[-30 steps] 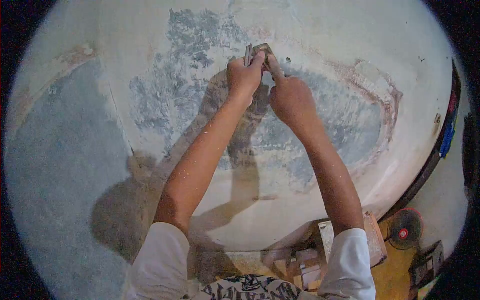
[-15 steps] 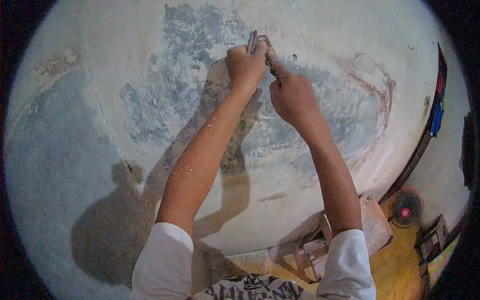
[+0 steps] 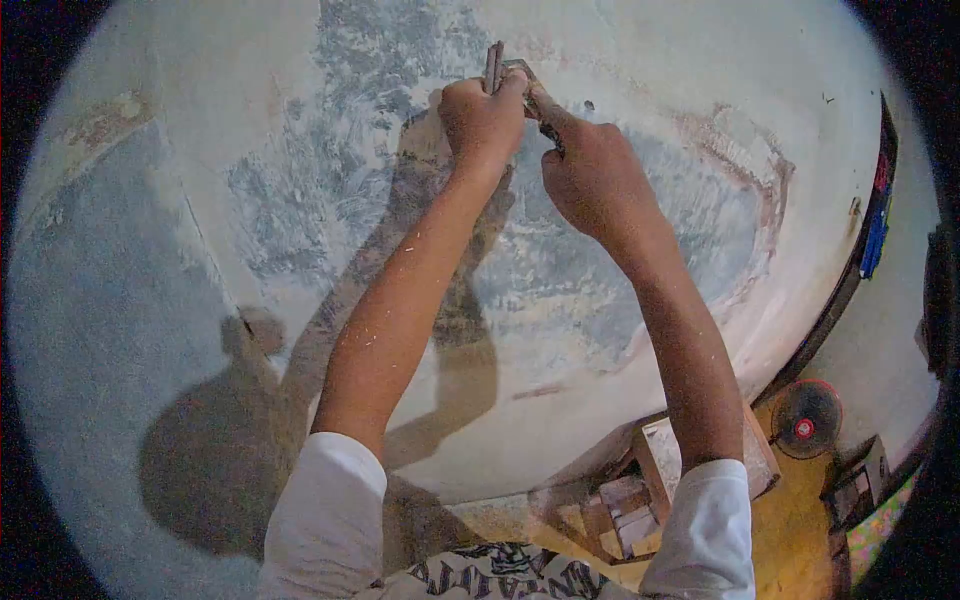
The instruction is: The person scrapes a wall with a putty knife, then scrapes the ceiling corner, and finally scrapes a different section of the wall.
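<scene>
Both arms reach up to a wall (image 3: 560, 345) coated in patchy white and grey. My left hand (image 3: 482, 122) is closed around a narrow grey tool (image 3: 495, 66) that looks like a scraper, its end sticking up past the knuckles. Beside it on the right, my right hand (image 3: 598, 180) grips a putty knife (image 3: 549, 132), index finger stretched along it toward the left hand. The two tools come together between my hands, where fingers hide most of their blades. Grey patches (image 3: 345, 180) with streaky white smears surround the hands.
A rough, chipped outline (image 3: 775, 195) runs along the right of the patch. At lower right stand a box (image 3: 770, 470), a round fan (image 3: 804, 428) and a dark small stand (image 3: 862, 478) on a yellow floor. Something blue (image 3: 874, 240) hangs at the wall's right edge.
My left hand and its tool have shifted slightly up and left. The right hand has moved a little up and right. Both hands keep their grip.
</scene>
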Tool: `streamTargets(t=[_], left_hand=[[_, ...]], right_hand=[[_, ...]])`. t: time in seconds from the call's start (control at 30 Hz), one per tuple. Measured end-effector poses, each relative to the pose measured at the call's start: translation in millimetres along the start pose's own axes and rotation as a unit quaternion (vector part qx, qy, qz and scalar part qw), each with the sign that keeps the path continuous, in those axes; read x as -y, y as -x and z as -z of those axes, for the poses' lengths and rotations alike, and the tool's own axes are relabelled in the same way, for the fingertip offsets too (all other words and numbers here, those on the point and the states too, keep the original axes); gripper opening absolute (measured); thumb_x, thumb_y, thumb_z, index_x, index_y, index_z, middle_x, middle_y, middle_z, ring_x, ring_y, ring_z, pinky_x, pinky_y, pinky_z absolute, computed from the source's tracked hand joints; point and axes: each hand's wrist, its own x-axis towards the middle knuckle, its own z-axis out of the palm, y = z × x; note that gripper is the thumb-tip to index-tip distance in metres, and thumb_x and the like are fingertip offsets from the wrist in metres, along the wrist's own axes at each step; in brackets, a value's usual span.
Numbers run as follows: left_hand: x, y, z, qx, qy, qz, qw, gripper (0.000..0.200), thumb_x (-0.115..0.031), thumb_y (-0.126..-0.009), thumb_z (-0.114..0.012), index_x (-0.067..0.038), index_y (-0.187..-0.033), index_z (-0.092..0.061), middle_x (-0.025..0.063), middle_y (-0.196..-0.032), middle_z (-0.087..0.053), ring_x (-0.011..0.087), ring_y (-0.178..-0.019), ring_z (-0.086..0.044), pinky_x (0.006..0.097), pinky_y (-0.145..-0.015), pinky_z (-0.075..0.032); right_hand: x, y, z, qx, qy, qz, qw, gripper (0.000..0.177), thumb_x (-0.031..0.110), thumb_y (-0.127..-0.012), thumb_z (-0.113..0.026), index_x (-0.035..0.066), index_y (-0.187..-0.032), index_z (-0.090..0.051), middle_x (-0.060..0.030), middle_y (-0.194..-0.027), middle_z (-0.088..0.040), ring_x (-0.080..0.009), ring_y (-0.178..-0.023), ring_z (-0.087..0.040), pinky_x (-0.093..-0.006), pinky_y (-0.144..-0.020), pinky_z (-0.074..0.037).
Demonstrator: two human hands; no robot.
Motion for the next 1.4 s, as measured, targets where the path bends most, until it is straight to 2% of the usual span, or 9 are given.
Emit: streamTargets(t=[0.27, 0.37, 0.57, 0.73, 0.87, 1.17, 1.27, 1.37, 1.4], left_hand=[[1.8, -4.7, -0.4, -0.033, 0.039, 0.009, 0.999, 0.04, -0.032, -0.074, -0.069, 0.004, -0.058, -0.061, 0.0151, -0.052, -0.057, 0.0274, -0.051, -0.059, 0.0416, -0.056, -0.046], [-1.1, -10.6, 1.4, -0.042, 0.015, 0.005, 0.999, 0.041, -0.032, -0.074, -0.069, 0.004, -0.058, -0.06, 0.0151, -0.052, -0.058, 0.0276, -0.051, -0.059, 0.0416, -0.056, -0.046], [8.6, -18.2, 4.9, -0.047, 0.039, -0.003, 0.998, 0.041, -0.033, -0.074, -0.07, 0.004, -0.059, -0.059, 0.014, -0.054, -0.059, 0.0263, -0.051, -0.059, 0.0413, -0.055, -0.046], [-1.2, -29.2, 5.8, -0.052, 0.061, -0.005, 0.997, 0.035, -0.028, -0.075, -0.071, 0.003, -0.061, -0.06, 0.0112, -0.056, -0.06, 0.0211, -0.052, -0.06, 0.0373, -0.051, -0.047], [-12.6, -8.5, 19.6, 0.027, 0.067, 0.07, 0.995, 0.029, -0.024, -0.075, -0.071, 0.001, -0.063, -0.061, 0.0103, -0.057, -0.059, 0.0187, -0.051, -0.059, 0.0339, -0.05, -0.048], [-9.4, -20.9, 15.6, 0.012, 0.038, 0.04, 0.998, 0.027, -0.021, -0.074, -0.071, 0.002, -0.064, -0.062, 0.0107, -0.058, -0.06, 0.0204, -0.052, -0.059, 0.0357, -0.051, -0.047], [-10.1, -33.8, 10.9, -0.017, 0.006, 0.01, 1.0, 0.028, -0.021, -0.074, -0.07, 0.002, -0.061, -0.061, 0.0107, -0.057, -0.06, 0.0206, -0.052, -0.059, 0.0358, -0.051, -0.045], [-4.5, -19.2, 15.0, 0.023, 0.095, 0.017, 0.995, 0.03, -0.023, -0.074, -0.07, 0.002, -0.06, -0.061, 0.0109, -0.056, -0.06, 0.0195, -0.051, -0.059, 0.0353, -0.05, -0.046], [-11.9, -14.1, 19.7, 0.043, 0.052, 0.026, 0.997, 0.03, -0.024, -0.074, -0.071, 0.003, -0.063, -0.063, 0.011, -0.055, -0.061, 0.0188, -0.049, -0.059, 0.0354, -0.049, -0.046]], right_hand=[[0.2, 4.8, 5.3, -0.014, -0.031, 0.042, 0.999, 0.064, 0.008, -0.076, -0.056, 0.013, -0.138, -0.039, -0.0239, -0.078, -0.064, -0.0421, -0.075, -0.062, -0.0519, -0.071, -0.05], [-0.1, -6.4, 2.6, -0.042, -0.083, 0.03, 0.995, 0.06, 0.003, -0.073, -0.054, 0.012, -0.132, -0.047, -0.0271, -0.078, -0.061, -0.0453, -0.076, -0.059, -0.0515, -0.072, -0.047], [9.0, 7.9, -3.7, 0.014, -0.141, -0.006, 0.99, 0.058, 0.002, -0.075, -0.054, 0.012, -0.131, -0.048, -0.0286, -0.08, -0.06, -0.0459, -0.079, -0.059, -0.0508, -0.071, -0.047], [17.4, 0.8, -6.8, -0.041, -0.162, 0.015, 0.986, 0.058, 0.002, -0.074, -0.054, 0.013, -0.131, -0.048, -0.0286, -0.086, -0.061, -0.0465, -0.082, -0.058, -0.0502, -0.074, -0.047], [7.9, 8.3, -7.2, -0.007, -0.147, -0.007, 0.989, 0.059, 0.004, -0.074, -0.056, 0.012, -0.131, -0.048, -0.0292, -0.089, -0.061, -0.0469, -0.084, -0.058, -0.0495, -0.078, -0.047], [8.0, 2.7, -14.0, -0.077, -0.209, 0.02, 0.975, 0.057, 0.004, -0.074, -0.054, 0.01, -0.13, -0.05, -0.0294, -0.092, -0.061, -0.0454, -0.088, -0.06, -0.0457, -0.079, -0.048], [22.7, -1.6, -5.2, -0.043, -0.22, -0.025, 0.974, 0.057, 0.004, -0.074, -0.054, 0.01, -0.131, -0.049, -0.0285, -0.1, -0.061, -0.0447, -0.093, -0.059, -0.0441, -0.082, -0.048], [15.1, 7.9, -8.2, -0.045, -0.237, 0.009, 0.97, 0.057, 0.004, -0.075, -0.054, 0.01, -0.131, -0.049, -0.0268, -0.105, -0.061, -0.0441, -0.096, -0.059, -0.0442, -0.083, -0.047], [12.3, 7.3, -9.6, -0.043, -0.229, 0.004, 0.972, 0.057, 0.004, -0.074, -0.055, 0.01, -0.131, -0.049, -0.0264, -0.106, -0.061, -0.0438, -0.097, -0.059, -0.0442, -0.084, -0.047]])
